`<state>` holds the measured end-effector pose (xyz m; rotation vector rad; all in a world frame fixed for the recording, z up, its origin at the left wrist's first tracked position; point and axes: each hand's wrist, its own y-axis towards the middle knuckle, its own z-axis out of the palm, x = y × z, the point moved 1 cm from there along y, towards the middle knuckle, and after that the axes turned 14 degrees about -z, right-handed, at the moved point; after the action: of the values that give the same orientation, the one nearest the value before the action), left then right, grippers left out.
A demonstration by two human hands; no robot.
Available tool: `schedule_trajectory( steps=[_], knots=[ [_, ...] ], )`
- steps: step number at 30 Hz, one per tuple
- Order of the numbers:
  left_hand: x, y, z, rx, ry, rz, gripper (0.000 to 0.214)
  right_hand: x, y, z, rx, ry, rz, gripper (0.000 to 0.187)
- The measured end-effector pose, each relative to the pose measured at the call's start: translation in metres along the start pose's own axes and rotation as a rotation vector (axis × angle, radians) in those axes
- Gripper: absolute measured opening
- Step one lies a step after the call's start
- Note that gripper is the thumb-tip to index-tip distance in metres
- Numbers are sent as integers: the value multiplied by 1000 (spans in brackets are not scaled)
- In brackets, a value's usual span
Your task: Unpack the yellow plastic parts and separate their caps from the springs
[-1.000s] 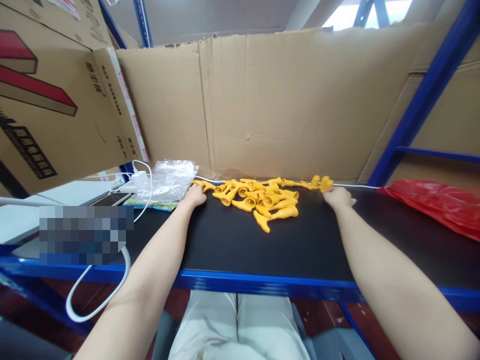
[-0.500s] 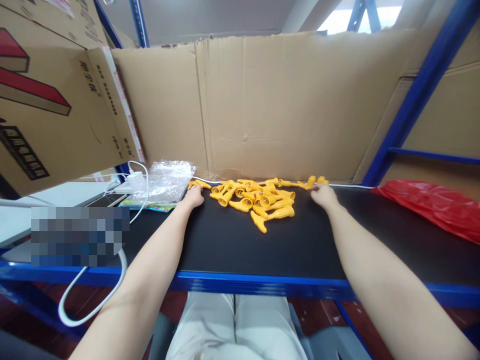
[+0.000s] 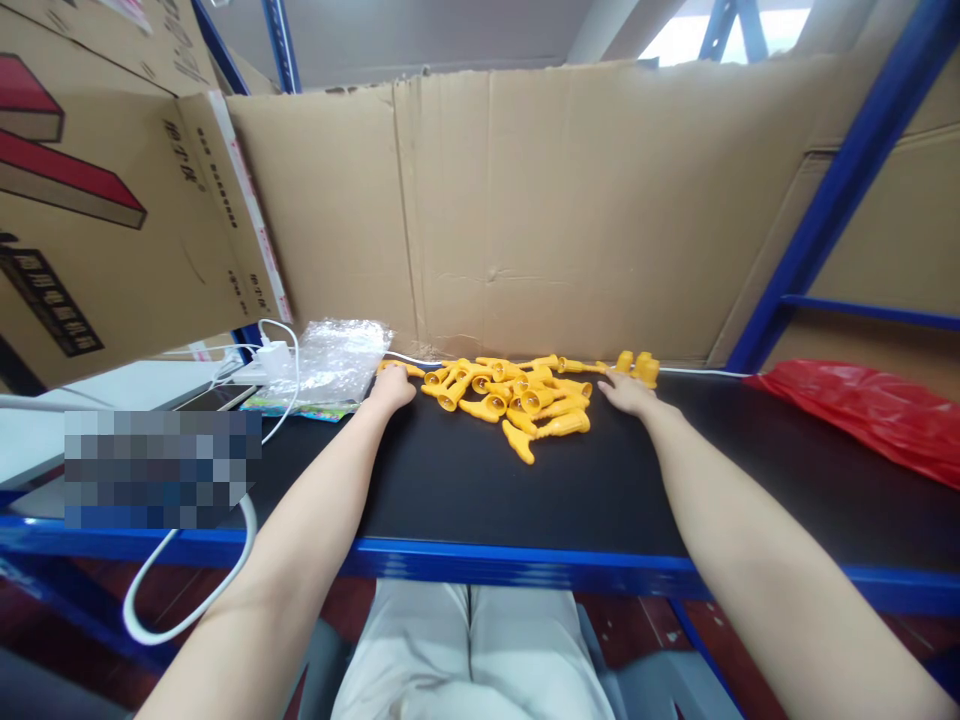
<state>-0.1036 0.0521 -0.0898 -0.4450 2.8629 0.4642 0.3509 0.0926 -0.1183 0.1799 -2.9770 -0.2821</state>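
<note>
A loose heap of yellow plastic pieces (image 3: 525, 390) lies toward the back of the black tabletop; several have hollow, cone-like ends and others are bent or tapered. At the heap's left edge, my left hand (image 3: 394, 388) has its fingers curled at a yellow plastic piece (image 3: 409, 368), which shows just beyond the knuckles; the fingertips are hidden. To the heap's right, my right hand (image 3: 628, 392) rests low, fingers spread and pointing left toward the pile. Right behind it, short yellow cup-like pieces (image 3: 645, 368) stand against the cardboard.
Cardboard (image 3: 570, 220) walls the back. A large printed box (image 3: 135, 200) leans in at left, above bubble wrap (image 3: 337, 355), a white charger (image 3: 274, 360) and its cable. A red plastic bag (image 3: 862, 410) lies at right. The table's blue front edge (image 3: 525, 563) runs before me.
My right hand has slid left toward the heap and its fingers have spread, uncovering more of the cup-like pieces. My left hand has shifted slightly right. The heap looks the same.
</note>
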Motion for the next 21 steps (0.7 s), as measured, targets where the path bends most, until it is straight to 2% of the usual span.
schedule_trajectory(
  steps=[5,10,15,21],
  knots=[
    [-1,-1,-1,-74,-77,36,34,2,-3,-5,-38,22,15,54],
    [-1,-3,-4,-96,-87,10,31,4,-11,-15,-101,53,24,37],
    [-2,-4,-7,-90,-76,14,31,9,-14,-17,-194,12,-12,39],
    [-2,-3,-6,-70,-77,21,30,15,-8,-12,-77,59,-33,46]
  ],
)
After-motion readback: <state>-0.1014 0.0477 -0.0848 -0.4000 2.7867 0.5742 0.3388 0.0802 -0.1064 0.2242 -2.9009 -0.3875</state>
